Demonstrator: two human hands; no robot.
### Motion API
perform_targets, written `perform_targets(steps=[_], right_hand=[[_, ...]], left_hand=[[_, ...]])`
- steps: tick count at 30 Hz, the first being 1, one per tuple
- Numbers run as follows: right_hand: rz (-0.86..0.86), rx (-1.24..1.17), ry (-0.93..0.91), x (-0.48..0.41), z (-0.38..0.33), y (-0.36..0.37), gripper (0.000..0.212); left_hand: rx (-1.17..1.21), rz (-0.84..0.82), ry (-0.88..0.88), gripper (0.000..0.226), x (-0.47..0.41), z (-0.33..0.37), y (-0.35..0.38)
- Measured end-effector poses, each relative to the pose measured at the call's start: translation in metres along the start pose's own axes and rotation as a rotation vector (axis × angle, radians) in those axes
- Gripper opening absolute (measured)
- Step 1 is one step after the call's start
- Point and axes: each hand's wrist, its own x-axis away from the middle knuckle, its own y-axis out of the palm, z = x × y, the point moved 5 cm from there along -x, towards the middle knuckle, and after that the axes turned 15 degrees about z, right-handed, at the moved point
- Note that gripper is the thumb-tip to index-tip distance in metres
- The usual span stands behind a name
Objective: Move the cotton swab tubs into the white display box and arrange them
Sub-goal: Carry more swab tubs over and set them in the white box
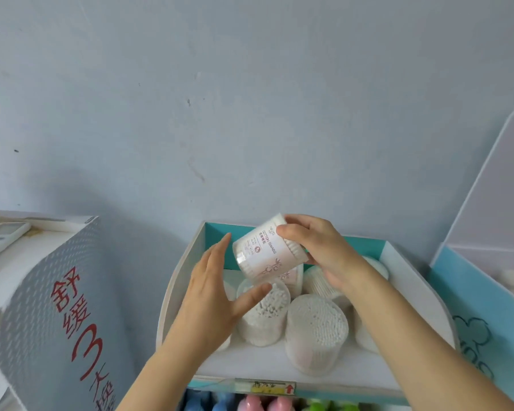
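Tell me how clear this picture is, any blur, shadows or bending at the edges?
Head view: light is soft and even, no harsh glare. The left hand and the held tub in the right hand are slightly soft, though its label reads. A broad shadow falls on the wall behind the grey box. Wide-angle bending curves the white box rim and that grey box.

Held cotton swab tub [263, 252]: clear glossy plastic, smooth; paper label, matt white with pink print. Upright tubs [316, 330] in box: same transparent plastic, packed white cotton tips showing fluffy and grainy at top. White display box [172, 292]: smooth card, matt white floor and walls, teal inner back panel. Grey carton [57, 307] at left: printed card, slight sheen, dotted pattern, red characters. Wall [250, 99]: matt painted plaster, scuffed. Shelf price strip [264, 386]: clear glossy plastic.
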Motion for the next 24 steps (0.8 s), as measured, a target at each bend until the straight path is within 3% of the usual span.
perform_targets(steps=[4,9,12,14,18,24], right_hand=[[-0.043,-0.066,0.015,0.017,0.009,-0.012,0.054],[0.144,-0.135,0.123,0.025,0.029,-0.033,0.075],[0.227,-0.308,0.187,0.033,0.044,-0.044,0.085],[0.183,-0.436,0.257,0.042,0.055,-0.047,0.085],[0.092,-0.43,0.243,0.062,0.064,-0.059,0.069],[0.24,-0.365,0.152,0.081,0.064,-0.106,0.07]], left_hand=[[0.231,-0.103,-0.059,0.091,0.008,0.007,0.02],[0.36,-0.067,-0.111,0.081,0.015,0.015,0.037],[0.404,-0.002,-0.163,0.08,0.021,0.021,0.048],[0.419,0.035,-0.198,0.081,0.024,0.027,0.057],[0.423,0.051,-0.197,0.079,0.034,0.048,0.074],[0.41,0.035,-0.106,0.071,0.058,0.092,0.1]])
